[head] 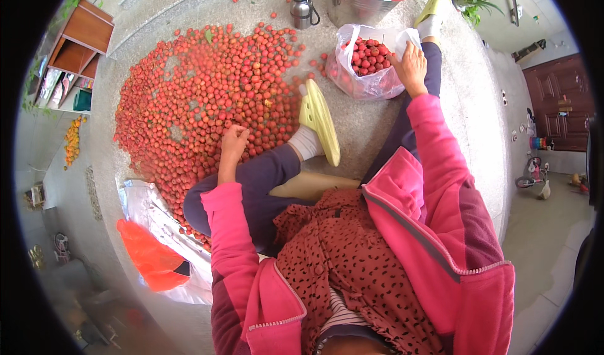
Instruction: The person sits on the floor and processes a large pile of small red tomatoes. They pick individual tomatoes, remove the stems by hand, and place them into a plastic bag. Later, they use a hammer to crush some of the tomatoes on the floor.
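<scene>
Small red fruits, apparently hawthorns (203, 86), lie spread in a wide heap on the stone floor before me at the left. Over the near part of this heap is my left hand (234, 142), its fingers curled and tips together; whether a fruit is between them is hidden. Farther right, a translucent white plastic bag (351, 84) stands with its mouth open and holds darker red fruits (370, 55). My right hand (411, 69) grips the bag's right rim, thumb towards the fruits and fingers over the handle.
A steel flask (302, 10) and a metal bucket (358, 1) stand beyond the bag. My yellow clog (321, 119) borders the heap. An orange plastic bag (151, 256) lies on white sheeting (198, 270) at left. Steps (155, 6) edge the far left.
</scene>
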Available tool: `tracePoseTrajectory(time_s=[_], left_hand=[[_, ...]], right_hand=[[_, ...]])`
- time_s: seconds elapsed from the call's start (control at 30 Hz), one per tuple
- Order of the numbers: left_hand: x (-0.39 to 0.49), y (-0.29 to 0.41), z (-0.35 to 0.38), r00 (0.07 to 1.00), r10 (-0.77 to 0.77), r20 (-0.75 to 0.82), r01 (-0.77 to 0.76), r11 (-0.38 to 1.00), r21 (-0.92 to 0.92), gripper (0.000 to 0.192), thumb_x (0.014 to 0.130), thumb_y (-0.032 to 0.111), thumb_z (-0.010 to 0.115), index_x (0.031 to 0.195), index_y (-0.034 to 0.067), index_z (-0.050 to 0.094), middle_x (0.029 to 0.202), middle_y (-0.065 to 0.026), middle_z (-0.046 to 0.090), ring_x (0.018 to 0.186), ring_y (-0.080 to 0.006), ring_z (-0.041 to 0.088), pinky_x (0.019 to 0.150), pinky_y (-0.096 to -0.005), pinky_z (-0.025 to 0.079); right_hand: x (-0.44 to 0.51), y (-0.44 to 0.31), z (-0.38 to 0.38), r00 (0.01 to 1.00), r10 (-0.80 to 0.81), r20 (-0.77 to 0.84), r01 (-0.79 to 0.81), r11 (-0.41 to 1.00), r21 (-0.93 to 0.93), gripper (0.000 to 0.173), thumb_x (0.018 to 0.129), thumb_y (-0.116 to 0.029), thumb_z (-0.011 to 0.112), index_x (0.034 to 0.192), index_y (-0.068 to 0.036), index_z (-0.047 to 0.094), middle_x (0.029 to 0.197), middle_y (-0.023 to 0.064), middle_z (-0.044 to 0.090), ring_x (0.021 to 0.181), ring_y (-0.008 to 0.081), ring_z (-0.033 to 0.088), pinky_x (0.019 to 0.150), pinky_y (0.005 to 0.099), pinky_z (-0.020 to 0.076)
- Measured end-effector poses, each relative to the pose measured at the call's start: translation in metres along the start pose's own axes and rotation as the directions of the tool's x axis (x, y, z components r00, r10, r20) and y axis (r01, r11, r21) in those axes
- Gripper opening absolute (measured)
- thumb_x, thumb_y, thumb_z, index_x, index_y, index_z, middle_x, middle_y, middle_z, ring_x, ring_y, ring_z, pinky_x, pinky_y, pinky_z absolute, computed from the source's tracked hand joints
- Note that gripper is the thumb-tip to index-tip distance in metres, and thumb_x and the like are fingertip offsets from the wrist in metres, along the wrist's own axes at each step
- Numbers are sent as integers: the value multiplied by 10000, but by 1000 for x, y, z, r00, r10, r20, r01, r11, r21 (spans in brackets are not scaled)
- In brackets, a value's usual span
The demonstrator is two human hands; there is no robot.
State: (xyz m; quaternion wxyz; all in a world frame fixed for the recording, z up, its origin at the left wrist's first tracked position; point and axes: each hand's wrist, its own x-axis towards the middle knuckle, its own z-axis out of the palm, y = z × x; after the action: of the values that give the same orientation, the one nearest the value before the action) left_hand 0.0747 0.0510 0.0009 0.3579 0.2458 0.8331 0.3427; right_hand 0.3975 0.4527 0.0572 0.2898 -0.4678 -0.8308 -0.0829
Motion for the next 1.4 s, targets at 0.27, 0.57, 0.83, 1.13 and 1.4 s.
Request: tracePoseTrajectory(time_s=[0.27, 0.57, 0.83, 1.13, 1.4], left_hand=[[-2, -15, 4, 998, 6, -65, -5, 1000, 7, 210, 874, 182, 621, 957, -10, 609, 764, -76, 654, 674, -129, 630, 591, -281, 498], [1, -17, 12, 999, 20, -38, -16, 993, 118, 226, 872, 179, 627, 986, -14, 603, 799, -96, 661, 687, -159, 643, 629, -302, 511], [-4, -24, 18, 998, 1, -64, 4, 997, 80, 221, 866, 188, 640, 956, -14, 629, 796, -113, 678, 686, -172, 656, 637, -310, 514], [-5, -23, 17, 998, -61, 6, 61, 998, 0, 207, 918, 198, 588, 994, 5, 600, 790, -68, 646, 672, -132, 608, 580, -271, 500], [-4, -25, 17, 982, -185, 28, 186, 977, -100, 254, 898, 275, 612, 914, 22, 618, 748, -79, 646, 643, -145, 625, 550, -275, 497]], right_hand=[[-16, 20, 1, 797, 44, 603, -546, 481, 686, 244, 905, -254, 530, 990, -53, 639, 799, 41, 650, 724, 130, 590, 682, 265, 445], [-40, -44, -57, 748, -109, 654, -630, 191, 753, 400, 909, -384, 589, 1065, -16, 597, 824, 19, 612, 749, 81, 553, 688, 214, 417], [9, -112, -13, 636, -90, 767, -734, 236, 637, 395, 812, -406, 719, 838, -62, 527, 681, -8, 495, 515, 76, 418, 438, 246, 341], [67, -50, -74, 646, -77, 760, -746, -277, 606, 374, 884, -389, 648, 942, -21, 613, 597, -77, 372, 479, 24, 307, 503, 192, 323], [98, 22, -205, 778, 247, 578, -421, -478, 771, 586, 919, -374, 602, 1169, 139, 470, 546, -55, 390, 476, 55, 331, 564, 213, 361]])
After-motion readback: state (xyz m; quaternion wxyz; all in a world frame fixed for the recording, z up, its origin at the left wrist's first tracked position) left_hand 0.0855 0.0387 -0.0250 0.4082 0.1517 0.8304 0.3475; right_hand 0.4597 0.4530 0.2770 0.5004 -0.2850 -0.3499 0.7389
